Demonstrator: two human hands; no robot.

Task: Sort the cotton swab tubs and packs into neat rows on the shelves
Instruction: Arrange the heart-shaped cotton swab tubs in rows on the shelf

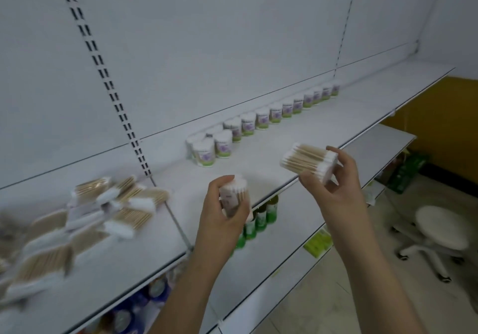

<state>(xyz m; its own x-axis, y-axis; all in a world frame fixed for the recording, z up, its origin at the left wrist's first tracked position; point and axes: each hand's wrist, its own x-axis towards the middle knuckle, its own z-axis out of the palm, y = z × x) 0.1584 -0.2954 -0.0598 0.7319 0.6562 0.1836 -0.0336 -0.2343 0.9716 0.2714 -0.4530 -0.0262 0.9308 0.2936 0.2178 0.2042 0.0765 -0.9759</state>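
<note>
My left hand (225,212) grips an upright cotton swab tub (234,195) above the front edge of the white shelf (297,124). My right hand (333,181) holds a clear pack of wooden-stick swabs (309,160) lying sideways just over the shelf's front. A row of white tubs with purple and green labels (274,112) runs along the back panel toward the right, bunched two deep at its left end (207,150). A loose, blurred pile of swab packs (85,217) covers the left part of the shelf.
Lower shelves hold green bottles (261,217) and blue items (144,297). A white stool on a wheeled base (439,230) stands on the tiled floor at right, beside green goods and a yellow wall (445,116). The shelf's right part (375,87) is bare.
</note>
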